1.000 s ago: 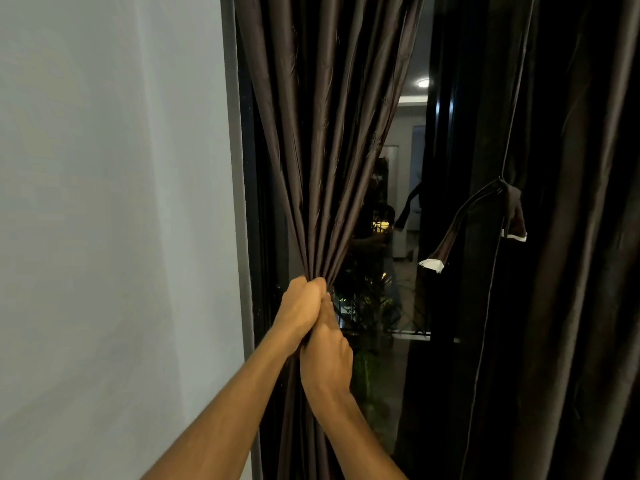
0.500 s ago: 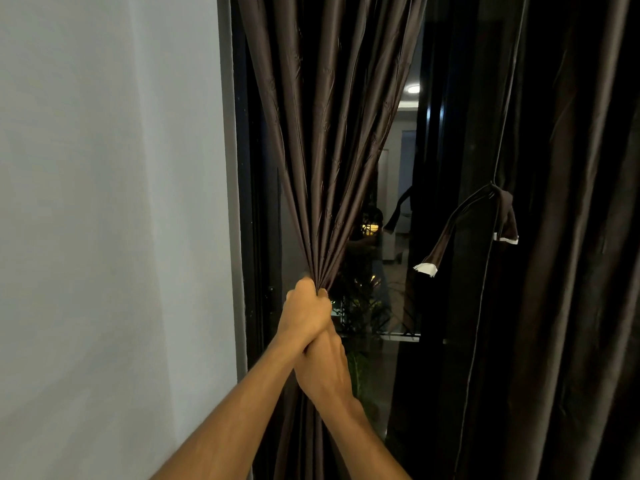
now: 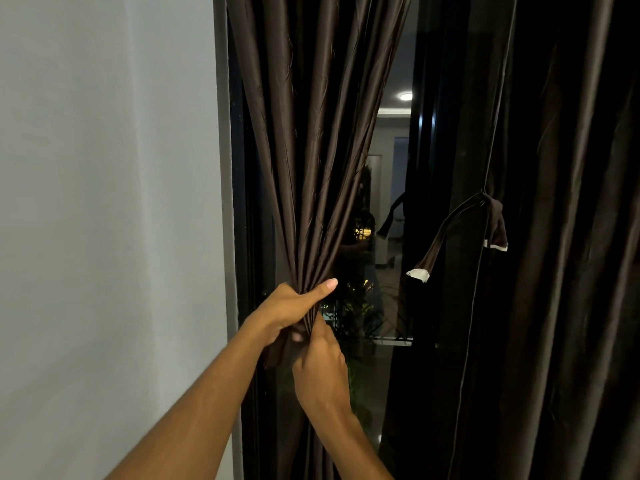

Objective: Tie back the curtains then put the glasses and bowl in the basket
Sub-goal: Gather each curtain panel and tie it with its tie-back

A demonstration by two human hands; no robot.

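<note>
**Head view: both of your hands bunch the left curtain at the window**

Left of the left curtain [image 3: 322, 133] stands a pale wall [image 3: 104, 202], filling that whole side; right of it hangs the right curtain [image 3: 571, 306], dark brown, loose and full-length, well apart from it; the left curtain itself is the same brown cloth, drawn from a wide top into a tight bunch low down; between it and the other drape shows the window glass [image 3: 388, 202], dark, with a lit room and a ceiling lamp mirrored in it. Your left hand [image 3: 291, 306] grips the left curtain at its narrowest point, fingers wrapped behind the folds and the thumb [image 3: 325, 285] laid straight across the front; your right hand [image 3: 322, 368] sits just under it, touching it, back toward you, fingers curled up into the same bunch; how far they close round the cloth you cannot tell from here. Right of the left curtain, near the inner edge of the far drape, a tie strap [image 3: 434, 247] hangs knotted; its two white-tipped ends dangle free.
</note>
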